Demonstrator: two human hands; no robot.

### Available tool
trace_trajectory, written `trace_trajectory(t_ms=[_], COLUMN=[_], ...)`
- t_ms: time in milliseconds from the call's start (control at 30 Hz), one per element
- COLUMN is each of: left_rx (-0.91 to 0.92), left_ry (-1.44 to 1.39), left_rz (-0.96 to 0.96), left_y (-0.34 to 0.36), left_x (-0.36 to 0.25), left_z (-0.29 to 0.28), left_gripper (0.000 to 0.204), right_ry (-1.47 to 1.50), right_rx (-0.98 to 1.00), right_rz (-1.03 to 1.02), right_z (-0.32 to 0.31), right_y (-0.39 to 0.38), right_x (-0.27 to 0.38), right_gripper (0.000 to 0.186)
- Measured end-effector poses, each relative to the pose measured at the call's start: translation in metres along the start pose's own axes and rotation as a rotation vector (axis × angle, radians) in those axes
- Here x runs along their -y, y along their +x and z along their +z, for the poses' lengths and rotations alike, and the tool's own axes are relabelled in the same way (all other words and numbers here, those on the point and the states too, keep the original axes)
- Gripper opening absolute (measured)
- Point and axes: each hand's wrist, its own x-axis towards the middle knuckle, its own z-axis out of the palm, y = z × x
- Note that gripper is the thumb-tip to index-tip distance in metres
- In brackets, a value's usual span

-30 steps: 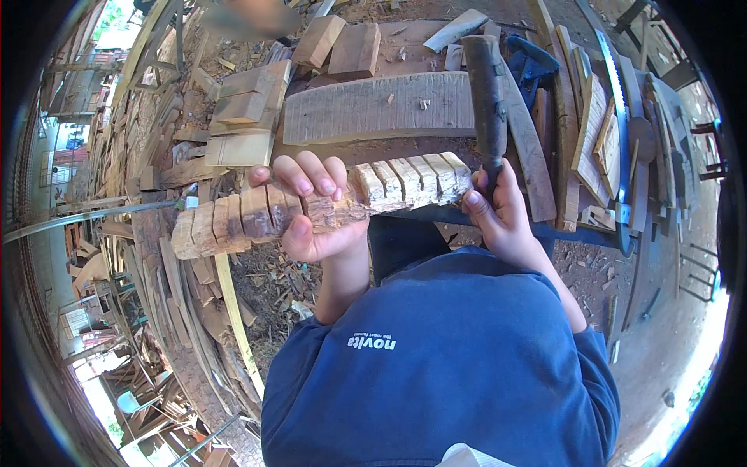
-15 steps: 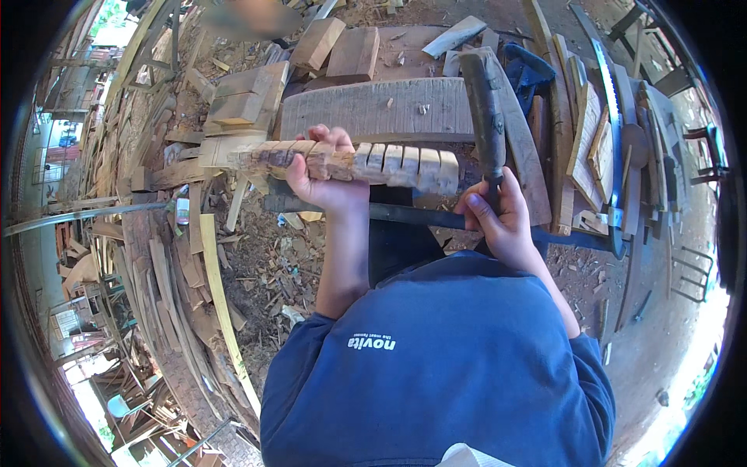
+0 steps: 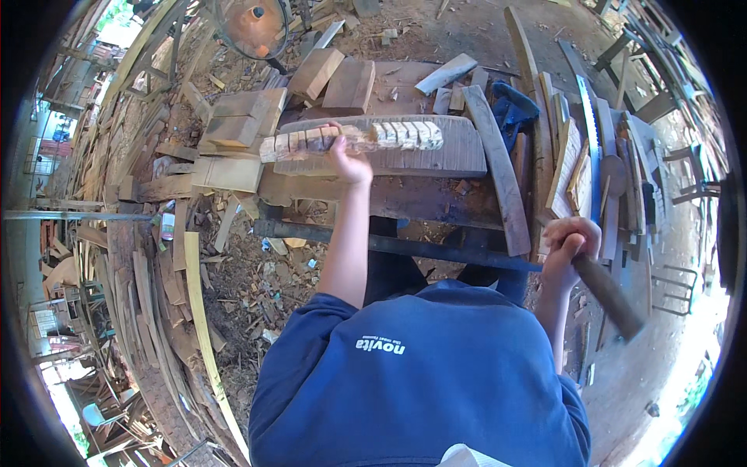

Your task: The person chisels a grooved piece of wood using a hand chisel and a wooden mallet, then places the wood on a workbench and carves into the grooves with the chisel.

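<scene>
My left hand (image 3: 350, 162) is closed round a rough length of wood (image 3: 405, 135) with a row of crosswise notches. The notched wood is level, over a thick grey-brown plank (image 3: 459, 152); whether it touches the plank I cannot tell. Off to the right, my right hand (image 3: 569, 245) grips a dark, round, club-shaped wooden tool (image 3: 611, 300). Its thick end points down and to the right, toward me, slightly blurred. The tool's other end is hidden in the fist.
A dark bar (image 3: 405, 243) crosses in front of my body. Wooden blocks (image 3: 241, 117) stand at the left of the bench, boards (image 3: 498, 167) and a long saw blade (image 3: 589, 132) at the right. A round fan (image 3: 253, 27) is at the far left. Wood scraps (image 3: 288, 288) litter the ground.
My left hand has moved the notched wood farther away, over the plank. My right hand has swung out to the right with the club-shaped tool, which has turned from pointing away to pointing toward me.
</scene>
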Motion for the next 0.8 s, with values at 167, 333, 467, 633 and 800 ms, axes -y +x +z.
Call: trace_trajectory(t_ms=[167,333,467,633,800], left_rx=[0.217,0.397,0.492,0.311,0.231], left_ry=[0.142,0.251,0.176,0.230,0.391], left_rz=[-0.438,-0.559,-0.723,-0.871,-1.077], left_y=[-0.005,-0.018,-0.029,-0.049,-0.059], left_x=[-0.054,-0.074,-0.077,-0.053,-0.046], left_z=[-0.027,-0.030,-0.018,0.004,0.014], left_gripper=[0.034,0.038,0.049,0.052,0.063], right_ry=[0.086,0.492,0.347,-0.005,0.081], right_rx=[-0.199,-0.123,-0.075,-0.099,-0.130], right_rz=[0.151,0.380,0.246,0.136,0.058], right_z=[0.002,-0.011,0.013,0.006,0.020], right_y=[0.004,0.005,0.008,0.016,0.029], right_x=[0.008,-0.007,-0.006,-0.019,0.008], right_gripper=[0.057,0.062,0.051,0.024,0.028])
